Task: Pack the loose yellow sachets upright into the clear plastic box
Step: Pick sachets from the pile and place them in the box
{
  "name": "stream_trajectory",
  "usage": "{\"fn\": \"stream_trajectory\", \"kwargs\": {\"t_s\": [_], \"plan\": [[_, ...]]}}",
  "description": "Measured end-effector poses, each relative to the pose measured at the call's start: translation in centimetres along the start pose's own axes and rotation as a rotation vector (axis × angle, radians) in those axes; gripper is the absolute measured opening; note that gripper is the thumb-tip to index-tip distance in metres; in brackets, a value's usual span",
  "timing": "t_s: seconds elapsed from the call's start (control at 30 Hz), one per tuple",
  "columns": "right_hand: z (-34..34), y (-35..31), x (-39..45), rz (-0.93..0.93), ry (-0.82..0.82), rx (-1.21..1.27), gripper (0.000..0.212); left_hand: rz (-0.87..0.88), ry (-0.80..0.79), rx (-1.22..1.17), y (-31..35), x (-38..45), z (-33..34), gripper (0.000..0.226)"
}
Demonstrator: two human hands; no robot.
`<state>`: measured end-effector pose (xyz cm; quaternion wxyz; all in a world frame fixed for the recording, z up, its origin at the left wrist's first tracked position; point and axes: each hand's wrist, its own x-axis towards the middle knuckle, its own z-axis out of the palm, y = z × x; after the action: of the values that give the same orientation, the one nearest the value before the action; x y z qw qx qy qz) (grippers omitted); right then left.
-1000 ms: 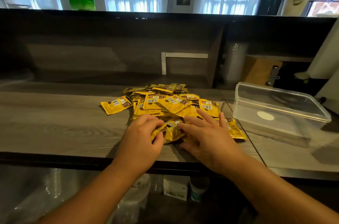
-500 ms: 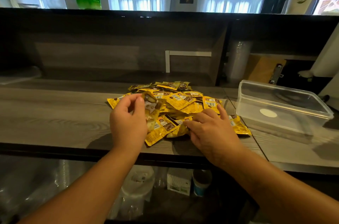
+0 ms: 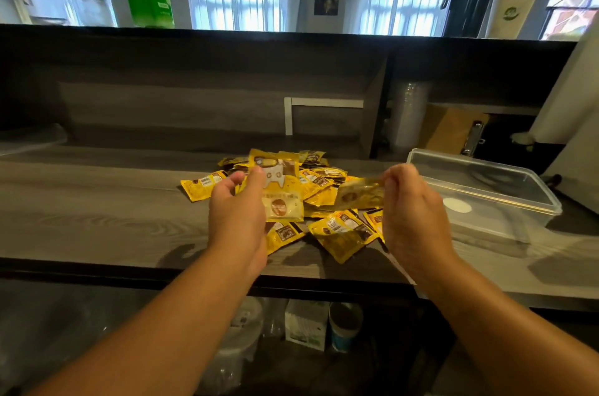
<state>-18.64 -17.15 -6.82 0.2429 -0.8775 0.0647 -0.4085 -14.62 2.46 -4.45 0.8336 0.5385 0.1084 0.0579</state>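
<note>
Head view: both hands are raised above a heap of yellow sachets point(image 3: 311, 198) on the grey wood desk point(image 3: 97, 211), each with one sachet taken from the heap. The left hand point(image 3: 238, 207) pinches a sachet point(image 3: 278, 188) between thumb and fingers, holding it roughly upright over the heap with its printed face to the camera and its long axis near vertical. The right hand point(image 3: 411, 211) pinches a second sachet point(image 3: 361, 193) by one end; that sachet sticks out sideways, away from the box, its long axis near level and blurred. The clear box point(image 3: 486, 201) stands open on the desk just beside the heap, on the right hand's side, and nothing yellow shows inside it. Packing looks barely begun. The right hand is plainly the nearer to the box, so its sachet would likely go first, but it must be turned on end before it can stand against a wall. The left hand's sachet is already upright yet must cross the whole heap to reach the box.
</note>
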Motion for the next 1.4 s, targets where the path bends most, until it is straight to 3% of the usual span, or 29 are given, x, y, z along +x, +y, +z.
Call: {"fn": "stream_trajectory", "kwargs": {"t_s": [0.17,0.27,0.4,0.47,0.53,0.63,0.7,0.83,1.0,1.1,1.23,1.4], "plan": [[-1.8,0.3,0.8,0.259,0.124,0.315,0.015,-0.083,-0.147,0.026,-0.8,-2.1,2.2,0.009],[-2.9,0.5,0.7,0.352,0.147,0.493,0.017,-0.062,-0.151,0.128,-1.6,-2.8,3.8,0.031],[-4.9,0.5,0.7,0.478,0.081,0.735,0.014,-0.011,-0.314,0.262,-2.3,-4.5,6.1,0.053],[-5.5,0.9,0.8,0.507,0.073,0.718,0.005,-0.01,-0.396,0.292,-2.4,-5.3,7.6,0.059],[-6.0,1.5,0.7,0.514,0.087,0.683,0.011,-0.003,-0.458,0.307,-2.1,-6.3,8.9,0.055],[-7.0,2.4,0.8,0.524,0.128,0.675,0.018,0.051,-0.509,0.374,-2.1,-6.9,10.4,0.029],[-8.1,2.9,1.0,0.495,0.187,0.684,0.01,0.101,-0.581,0.438,-2.3,-7.1,11.3,0.012],[-9.9,3.1,1.7,0.438,0.159,0.705,0.027,0.183,-0.797,0.568,-3.1,-8.0,12.8,0.03],[-12.5,4.2,3.1,0.311,-0.102,0.406,0.013,0.305,-0.904,0.738,-2.2,-7.5,14.8,0.038],[-14.0,5.3,4.4,0.277,-0.157,0.338,0.013,0.218,-1.004,0.725,-1.3,-6.8,15.9,0.045],[-14.9,7.1,5.9,0.409,-0.082,0.44,0.012,-0.022,-1.065,0.468,-1.0,-6.1,17.3,0.053],[-14.8,8.9,6.9,0.507,-0.017,0.58,0.022,-0.279,-0.907,0.191,-1.0,-6.4,19.1,0.019]]}}
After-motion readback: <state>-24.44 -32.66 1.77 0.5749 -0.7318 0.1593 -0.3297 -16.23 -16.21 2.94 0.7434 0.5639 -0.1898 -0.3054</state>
